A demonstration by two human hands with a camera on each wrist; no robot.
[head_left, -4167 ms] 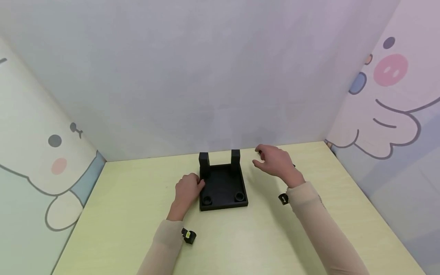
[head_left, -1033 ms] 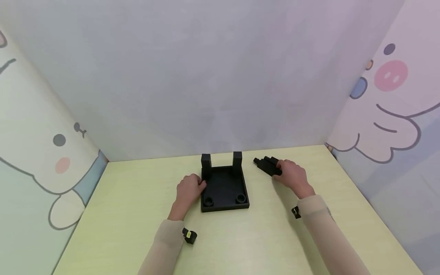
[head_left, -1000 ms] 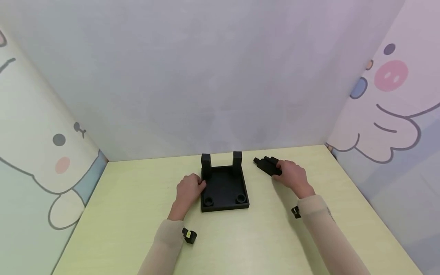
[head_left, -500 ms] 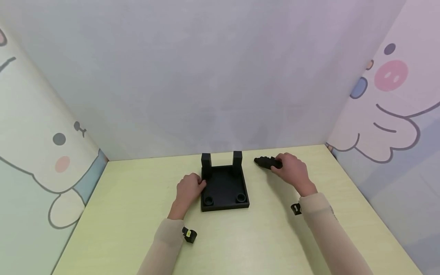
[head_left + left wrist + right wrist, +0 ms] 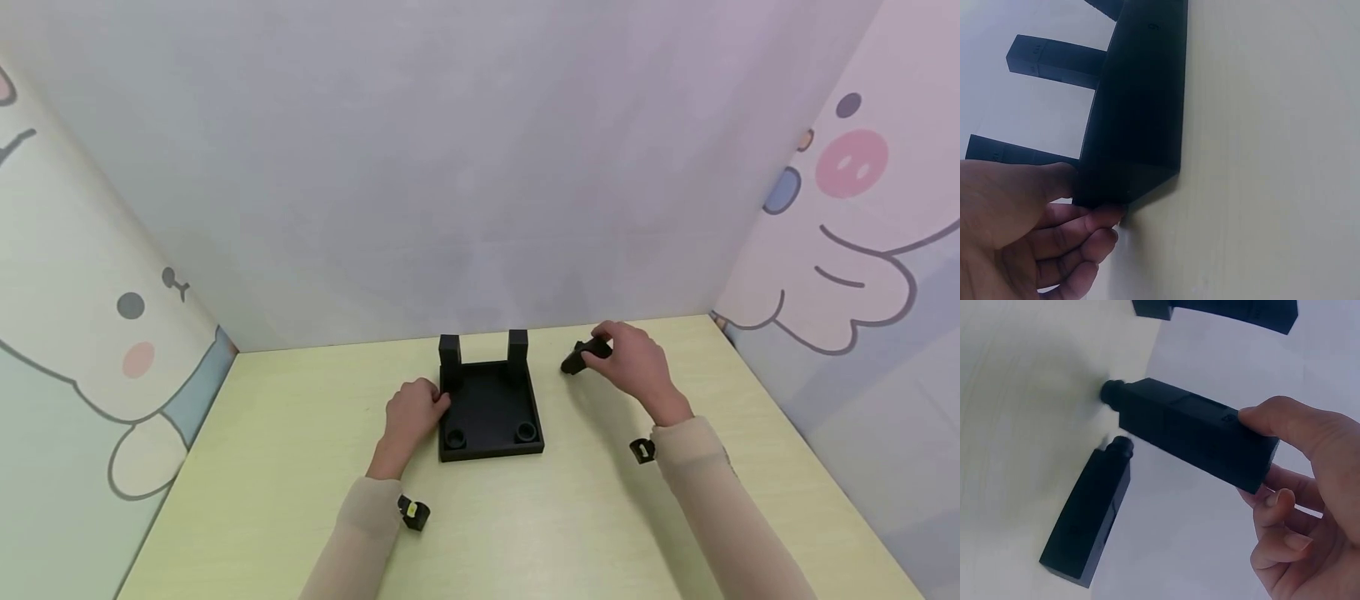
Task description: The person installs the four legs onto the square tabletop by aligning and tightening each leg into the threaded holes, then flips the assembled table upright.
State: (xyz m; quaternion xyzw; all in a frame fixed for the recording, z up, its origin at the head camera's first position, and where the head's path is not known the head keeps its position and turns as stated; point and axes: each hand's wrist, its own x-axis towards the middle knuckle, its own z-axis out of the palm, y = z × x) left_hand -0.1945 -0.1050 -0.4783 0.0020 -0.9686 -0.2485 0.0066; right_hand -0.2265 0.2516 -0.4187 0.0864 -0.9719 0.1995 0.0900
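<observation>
A black toy tabletop (image 5: pixel 487 408) lies upside down on the table, two legs (image 5: pixel 450 357) upright at its far corners and round sockets (image 5: pixel 526 432) at its near corners. My left hand (image 5: pixel 411 411) pinches its left rim between thumb and fingers; in the left wrist view the thumb (image 5: pixel 1057 180) is on the wall's upper edge. My right hand (image 5: pixel 637 367) pinches a loose black table leg (image 5: pixel 1185 425) by its plain end, thumb on one face. The leg's round stub slants down toward the table. Another loose leg (image 5: pixel 1085 519) lies beside it, mostly hidden in the head view.
The pale yellow table (image 5: pixel 300 433) meets a plain light wall (image 5: pixel 450 208) behind the tabletop. Side walls with cartoon animals stand left and right. A small black wrist camera (image 5: pixel 414 514) juts from the left sleeve, another (image 5: pixel 642 451) from the right.
My right hand, empty-looking at first, later took hold of the leg beside its twin. Over the last second it has lifted and turned it, stub downward. My left hand stays put.
</observation>
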